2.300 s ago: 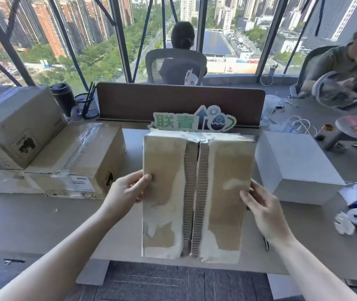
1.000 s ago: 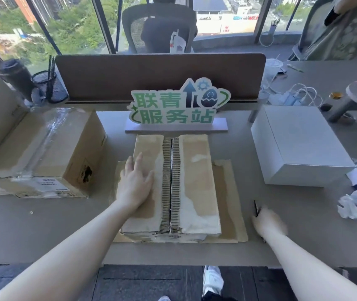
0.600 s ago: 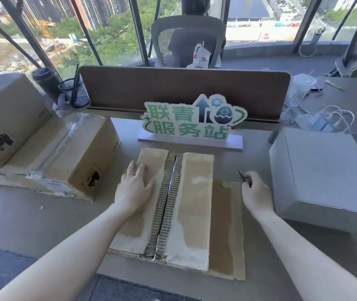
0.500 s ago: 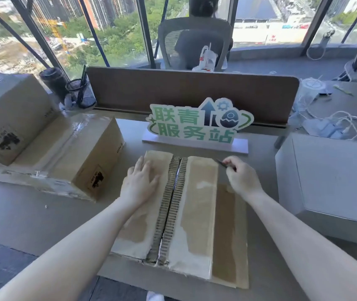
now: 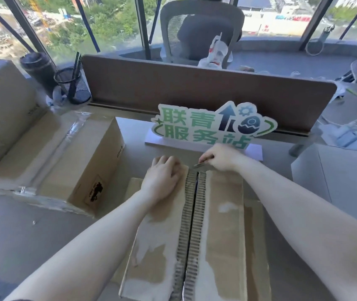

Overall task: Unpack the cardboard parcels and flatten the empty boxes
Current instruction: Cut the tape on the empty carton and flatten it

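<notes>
Cardboard parcel (image 5: 195, 231) flat on the surface (image 5: 32, 231), lower centre of the frame. Left hand (image 5: 162, 177) pressed palm-down on its far left flap, grip relaxed. Right hand (image 5: 224, 157) grip pinched on a small blade (image 5: 201, 164) at the seam's far end, below the green sign (image 5: 212, 127).

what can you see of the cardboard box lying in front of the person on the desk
The cardboard box is brown, lying flat and lengthwise on the desk atop another flat cardboard sheet. Its two top flaps meet at a centre seam with exposed corrugation on both edges; pale torn patches mark where tape was peeled. The left hand presses the left flap near the far end. The right hand holds a small blade at the seam's far end.
</notes>
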Available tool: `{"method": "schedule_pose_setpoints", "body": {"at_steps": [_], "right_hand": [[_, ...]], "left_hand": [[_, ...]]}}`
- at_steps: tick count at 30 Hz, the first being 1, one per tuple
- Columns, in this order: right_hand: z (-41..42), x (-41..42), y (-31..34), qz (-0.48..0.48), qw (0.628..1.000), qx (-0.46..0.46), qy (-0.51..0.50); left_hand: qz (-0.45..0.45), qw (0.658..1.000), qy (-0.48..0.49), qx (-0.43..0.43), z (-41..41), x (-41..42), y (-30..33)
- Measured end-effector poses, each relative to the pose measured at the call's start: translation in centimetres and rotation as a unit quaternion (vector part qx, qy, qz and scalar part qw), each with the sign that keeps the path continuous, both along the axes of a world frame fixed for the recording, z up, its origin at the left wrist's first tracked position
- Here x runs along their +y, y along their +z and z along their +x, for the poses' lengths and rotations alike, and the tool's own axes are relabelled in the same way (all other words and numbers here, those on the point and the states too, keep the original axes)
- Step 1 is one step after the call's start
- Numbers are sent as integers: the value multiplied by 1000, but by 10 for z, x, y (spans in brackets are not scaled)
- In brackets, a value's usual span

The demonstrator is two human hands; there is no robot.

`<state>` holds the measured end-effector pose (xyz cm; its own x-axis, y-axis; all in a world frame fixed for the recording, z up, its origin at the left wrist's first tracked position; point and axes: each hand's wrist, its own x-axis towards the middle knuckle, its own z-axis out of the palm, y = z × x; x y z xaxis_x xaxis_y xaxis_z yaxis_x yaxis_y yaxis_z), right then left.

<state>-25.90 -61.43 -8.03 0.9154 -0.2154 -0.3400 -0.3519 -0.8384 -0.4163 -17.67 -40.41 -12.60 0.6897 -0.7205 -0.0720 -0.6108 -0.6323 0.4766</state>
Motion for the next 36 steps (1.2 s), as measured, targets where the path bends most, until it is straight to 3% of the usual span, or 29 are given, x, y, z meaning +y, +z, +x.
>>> {"method": "schedule_pose_setpoints", "body": {"at_steps": [5,9,15,20,24,27,31,36], "right_hand": [[10,-13,-3,63,997,30,12],[21,-12,-4,56,995,49,60],[15,-24,-4,-24,992,54,116],[11,-24,2,-32,990,52,130],[4,-28,16,-154,974,75,146],[-17,-31,37,-190,977,48,88],[-50,20,42,-118,988,-72,-63],[-63,90,20,-136,979,-42,-147]], "left_hand": [[-2,1000,3,3,2,-1,-4],[-6,1000,8,1,2,-2,-4],[3,1000,15,-12,0,-3,-4],[5,1000,16,-21,-3,-4,-4],[5,999,22,-24,-2,-4,-3],[15,1000,23,-11,-1,-4,-1],[-14,999,25,27,-1,-3,4],[-34,999,-33,3,-7,22,10]]}}
